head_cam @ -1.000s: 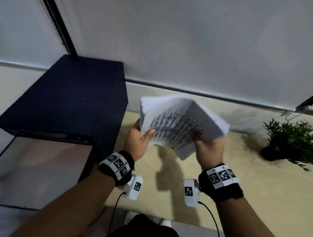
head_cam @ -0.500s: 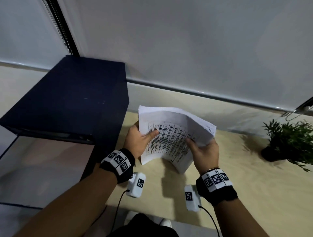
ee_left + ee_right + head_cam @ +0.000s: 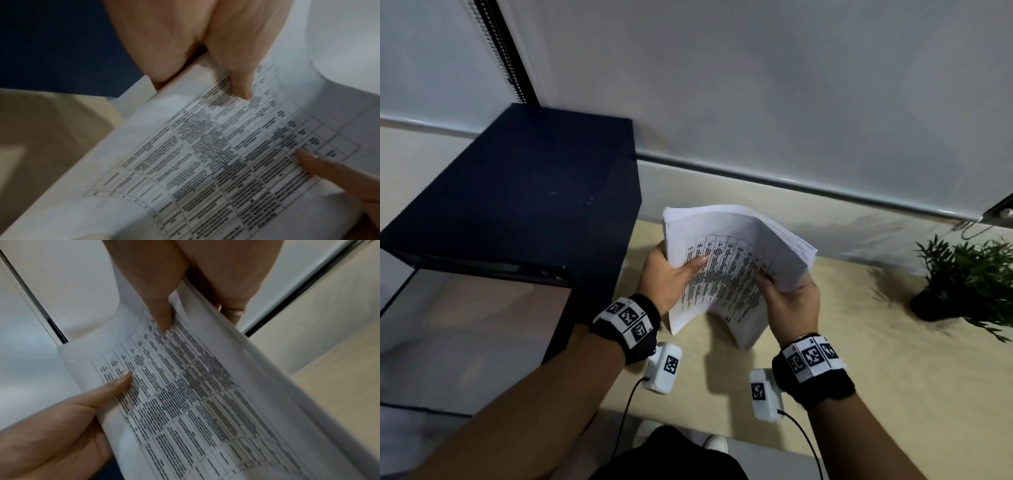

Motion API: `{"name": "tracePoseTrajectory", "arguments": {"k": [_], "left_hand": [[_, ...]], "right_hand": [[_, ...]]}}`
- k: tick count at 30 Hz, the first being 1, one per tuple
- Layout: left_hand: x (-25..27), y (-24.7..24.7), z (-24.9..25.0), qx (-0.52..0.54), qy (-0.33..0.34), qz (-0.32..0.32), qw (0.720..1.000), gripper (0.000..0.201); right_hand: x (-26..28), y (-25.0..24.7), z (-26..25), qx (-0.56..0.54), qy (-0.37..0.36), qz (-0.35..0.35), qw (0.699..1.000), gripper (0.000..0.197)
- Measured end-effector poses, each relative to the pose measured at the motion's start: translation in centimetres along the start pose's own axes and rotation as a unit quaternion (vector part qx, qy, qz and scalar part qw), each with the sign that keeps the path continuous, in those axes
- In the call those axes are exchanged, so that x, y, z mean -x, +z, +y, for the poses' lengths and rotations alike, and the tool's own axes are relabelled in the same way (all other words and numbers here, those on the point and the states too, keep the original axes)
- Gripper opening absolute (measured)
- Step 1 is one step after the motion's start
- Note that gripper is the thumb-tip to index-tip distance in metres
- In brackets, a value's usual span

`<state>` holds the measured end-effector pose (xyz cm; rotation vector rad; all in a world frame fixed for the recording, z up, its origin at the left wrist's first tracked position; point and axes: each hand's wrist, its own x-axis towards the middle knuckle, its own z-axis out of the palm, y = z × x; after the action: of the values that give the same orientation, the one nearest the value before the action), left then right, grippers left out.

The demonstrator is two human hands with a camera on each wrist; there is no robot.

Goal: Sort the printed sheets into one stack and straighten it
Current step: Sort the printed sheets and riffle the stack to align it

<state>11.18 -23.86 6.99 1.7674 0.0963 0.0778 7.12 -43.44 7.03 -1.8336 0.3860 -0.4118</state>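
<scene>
A thick stack of printed sheets [image 3: 726, 270] with a table of black text on top stands on its lower edge on the light wooden table [image 3: 893, 359], bowed in the middle. My left hand [image 3: 671, 279] grips its left edge, thumb on the printed face [image 3: 242, 87]. My right hand [image 3: 787, 298] grips the right edge, thumb on top [image 3: 162, 316] and fingers behind. The same stack [image 3: 216, 154] fills both wrist views [image 3: 195, 394]. The sheets' right edges fan out unevenly.
A dark blue cabinet [image 3: 524, 198] stands close on the left, beside the stack. A small potted plant [image 3: 969, 277] sits at the table's right. A pale wall [image 3: 756, 85] runs behind the table. The near table edge lies by my wrists.
The stack has come down from a raised, tilted hold and its lower edge now meets the table. Both hands moved down with it, and the sheets bow less sharply.
</scene>
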Motion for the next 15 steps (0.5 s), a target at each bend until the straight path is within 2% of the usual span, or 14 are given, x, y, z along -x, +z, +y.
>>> {"name": "tracePoseTrajectory", "arguments": {"k": [4, 7, 9, 12, 15], "left_hand": [[0.0, -0.3, 0.1, 0.021, 0.019, 0.007, 1.0, 0.016], [0.2, -0.6, 0.0, 0.012, 0.024, -0.025, 0.999, 0.017], [0.2, -0.9, -0.4, 0.009, 0.016, -0.041, 0.999, 0.03], [0.0, -1.3, -0.2, 0.078, 0.031, -0.027, 0.996, 0.061], [0.2, -0.9, 1.1, 0.151, 0.06, -0.031, 0.986, 0.073]], "right_hand": [[-0.2, -0.4, 0.0, -0.03, -0.013, 0.02, 0.999, 0.016], [-0.2, -0.7, -0.1, -0.047, -0.01, -0.002, 0.999, 0.022], [-0.2, -0.9, 0.0, -0.082, 0.001, -0.016, 0.996, 0.032], [-0.6, -1.3, -1.3, -0.146, -0.016, 0.006, 0.989, 0.06], [-0.8, -1.3, -2.4, -0.187, -0.049, 0.007, 0.981, 0.071]]}}
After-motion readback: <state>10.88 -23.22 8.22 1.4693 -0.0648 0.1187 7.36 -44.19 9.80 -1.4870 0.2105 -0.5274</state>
